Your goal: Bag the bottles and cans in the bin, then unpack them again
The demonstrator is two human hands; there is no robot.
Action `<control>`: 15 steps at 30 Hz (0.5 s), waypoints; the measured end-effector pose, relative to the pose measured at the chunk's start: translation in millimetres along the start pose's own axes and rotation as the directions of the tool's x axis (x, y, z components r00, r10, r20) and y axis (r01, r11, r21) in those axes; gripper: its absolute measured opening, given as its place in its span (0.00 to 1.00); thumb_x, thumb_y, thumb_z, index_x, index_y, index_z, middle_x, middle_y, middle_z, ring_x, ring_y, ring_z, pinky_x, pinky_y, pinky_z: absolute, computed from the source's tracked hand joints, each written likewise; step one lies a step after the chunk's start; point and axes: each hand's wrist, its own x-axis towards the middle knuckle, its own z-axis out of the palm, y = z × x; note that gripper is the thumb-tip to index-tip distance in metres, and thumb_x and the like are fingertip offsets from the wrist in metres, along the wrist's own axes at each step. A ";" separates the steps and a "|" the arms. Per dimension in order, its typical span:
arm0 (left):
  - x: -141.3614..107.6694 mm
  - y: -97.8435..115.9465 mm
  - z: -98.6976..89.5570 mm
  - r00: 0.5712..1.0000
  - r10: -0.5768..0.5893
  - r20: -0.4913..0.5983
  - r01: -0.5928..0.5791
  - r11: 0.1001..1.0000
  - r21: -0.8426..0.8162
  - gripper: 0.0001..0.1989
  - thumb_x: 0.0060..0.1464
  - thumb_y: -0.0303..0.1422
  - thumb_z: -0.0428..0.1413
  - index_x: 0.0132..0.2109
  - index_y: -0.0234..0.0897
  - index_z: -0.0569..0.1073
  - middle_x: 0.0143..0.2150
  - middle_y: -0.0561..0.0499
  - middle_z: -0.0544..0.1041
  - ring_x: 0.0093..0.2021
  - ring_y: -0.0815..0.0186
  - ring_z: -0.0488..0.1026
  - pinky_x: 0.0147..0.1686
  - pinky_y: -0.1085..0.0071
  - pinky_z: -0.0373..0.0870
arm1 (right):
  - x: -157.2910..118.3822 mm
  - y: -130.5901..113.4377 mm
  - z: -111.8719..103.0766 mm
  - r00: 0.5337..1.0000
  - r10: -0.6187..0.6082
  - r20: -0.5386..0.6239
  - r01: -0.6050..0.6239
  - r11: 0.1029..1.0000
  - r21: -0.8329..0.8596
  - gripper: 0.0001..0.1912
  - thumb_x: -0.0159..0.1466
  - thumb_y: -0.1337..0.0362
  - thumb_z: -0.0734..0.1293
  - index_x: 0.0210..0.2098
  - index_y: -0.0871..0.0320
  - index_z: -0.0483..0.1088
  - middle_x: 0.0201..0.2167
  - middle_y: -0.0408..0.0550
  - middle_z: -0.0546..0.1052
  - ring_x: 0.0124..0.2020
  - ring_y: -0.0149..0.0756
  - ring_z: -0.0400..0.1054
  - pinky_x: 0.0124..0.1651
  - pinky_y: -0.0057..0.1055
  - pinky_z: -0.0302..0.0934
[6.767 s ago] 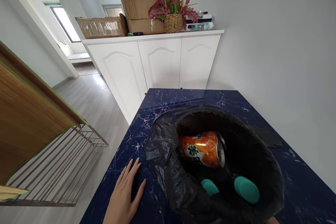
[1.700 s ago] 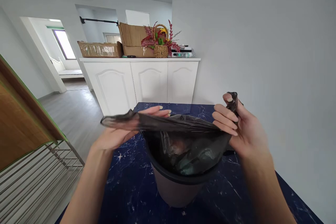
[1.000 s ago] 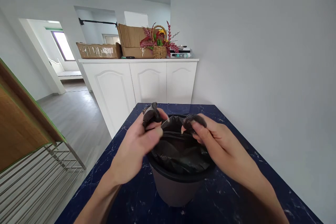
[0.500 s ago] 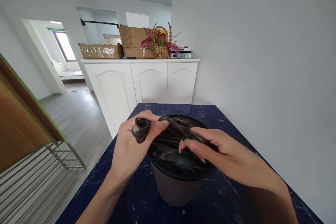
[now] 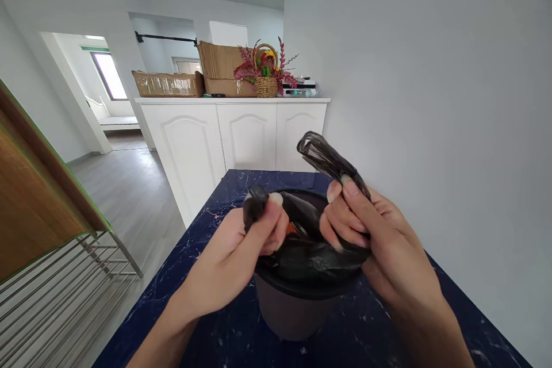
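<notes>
A dark trash can (image 5: 295,313) stands upright on the blue marbled table, with a black garbage bag (image 5: 317,259) inside it. My left hand (image 5: 248,247) is closed around a gathered end of the bag at the left of the rim. Over the right side of the can, my right hand (image 5: 371,230) grips another bunched part, and a loop of the thin plastic sticks up above its fingers. Between the hands the bag gapes a little, showing something orange inside that I cannot make out. The back of the rim is partly visible.
The blue marbled table (image 5: 215,333) reaches toward a white cabinet (image 5: 245,132). Cardboard boxes (image 5: 226,69) and a wicker flower basket (image 5: 266,86) stand on the cabinet. A grey wall (image 5: 414,98) rises at the right. At the left is a metal rack (image 5: 64,293) beside a wooden panel.
My hands have moved apart, each with a bunch of the garbage bag. My right hand has risen, pulling up a loop of plastic, and the bag's middle has opened to show something orange.
</notes>
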 end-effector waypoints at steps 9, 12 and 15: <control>-27.3 14.4 11.7 0.929 0.331 -0.165 -0.232 0.869 0.438 0.12 0.71 0.34 0.55 0.36 0.42 0.77 0.66 0.46 0.67 0.66 0.51 0.64 0.66 0.58 0.66 | -19.6 -9.4 20.1 0.989 0.041 0.141 0.027 0.891 -0.453 0.22 0.67 0.62 0.72 0.60 0.47 0.72 0.37 0.44 0.73 0.36 0.35 0.72 0.42 0.31 0.74; -31.8 15.8 15.1 0.889 0.405 -0.215 -0.277 0.848 0.451 0.07 0.65 0.32 0.61 0.36 0.45 0.80 0.72 0.51 0.64 0.74 0.44 0.55 0.73 0.51 0.60 | -28.3 -4.1 29.0 0.963 0.031 0.269 0.147 0.773 -0.618 0.41 0.56 0.69 0.74 0.67 0.45 0.65 0.49 0.49 0.75 0.47 0.45 0.74 0.51 0.41 0.76; -32.0 22.1 20.1 0.902 0.391 -0.184 -0.284 0.857 0.430 0.05 0.59 0.32 0.66 0.39 0.50 0.81 0.68 0.52 0.69 0.75 0.40 0.54 0.68 0.48 0.69 | -31.4 12.0 29.8 0.962 -0.054 0.266 0.240 0.628 -0.740 0.39 0.55 0.66 0.74 0.66 0.48 0.67 0.51 0.54 0.73 0.47 0.49 0.73 0.45 0.42 0.75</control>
